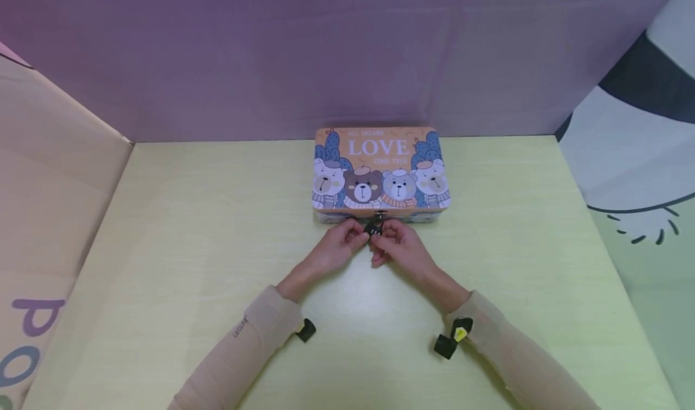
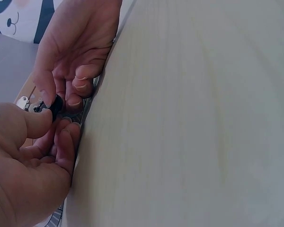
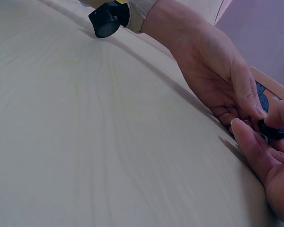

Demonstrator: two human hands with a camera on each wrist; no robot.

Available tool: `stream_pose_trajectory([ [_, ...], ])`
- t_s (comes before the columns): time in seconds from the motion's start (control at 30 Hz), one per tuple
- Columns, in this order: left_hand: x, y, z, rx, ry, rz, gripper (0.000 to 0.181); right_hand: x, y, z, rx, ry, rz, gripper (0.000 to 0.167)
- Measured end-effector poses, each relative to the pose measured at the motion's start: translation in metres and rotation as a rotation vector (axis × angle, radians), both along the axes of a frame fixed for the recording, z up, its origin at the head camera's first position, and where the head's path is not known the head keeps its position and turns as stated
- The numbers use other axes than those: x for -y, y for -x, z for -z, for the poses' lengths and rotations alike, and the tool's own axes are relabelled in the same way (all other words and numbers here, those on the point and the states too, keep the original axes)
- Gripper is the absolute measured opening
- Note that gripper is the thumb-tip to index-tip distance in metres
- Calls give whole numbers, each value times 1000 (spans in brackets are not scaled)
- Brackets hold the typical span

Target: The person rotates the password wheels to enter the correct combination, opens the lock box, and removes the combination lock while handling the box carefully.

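A rectangular tin box [image 1: 380, 175] with bears, cacti and the word LOVE on its lid stands closed at the back of the table. At the metal clasp [image 2: 22, 102] on its front is a small black padlock [image 1: 373, 229] with white marks, seemingly a combination lock. My left hand [image 1: 339, 244] pinches the padlock between thumb and fingers from the left. From the right, the thumb and fingers of my right hand [image 1: 404, 247] pinch it too. Fingers partly cover the padlock in both wrist views, so whether its shackle is fastened is hard to tell.
The pale wood-grain table [image 1: 217, 247] spreads out on both sides of the box. Behind the box rises a purple backdrop [image 1: 271, 60]. Printed panels [image 1: 651, 175] flank the table. Small black cameras [image 1: 445, 346] sit at both sleeved wrists.
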State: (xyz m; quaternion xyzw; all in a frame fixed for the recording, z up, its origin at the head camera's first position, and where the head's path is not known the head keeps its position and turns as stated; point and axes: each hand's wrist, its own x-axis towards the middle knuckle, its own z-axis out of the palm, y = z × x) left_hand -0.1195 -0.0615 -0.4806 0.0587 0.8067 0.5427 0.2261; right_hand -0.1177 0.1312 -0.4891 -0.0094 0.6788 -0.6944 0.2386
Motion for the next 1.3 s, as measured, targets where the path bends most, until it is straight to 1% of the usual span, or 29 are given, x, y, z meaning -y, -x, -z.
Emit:
stream_pose_trajectory([
  [0.7, 0, 0, -1, -5, 16, 9, 16, -1, -1, -1, -23, -15, -10, 18],
  [1.3, -1, -1, 0, -14, 10, 0, 14, 0, -1, -2, -12, -13, -7, 16],
])
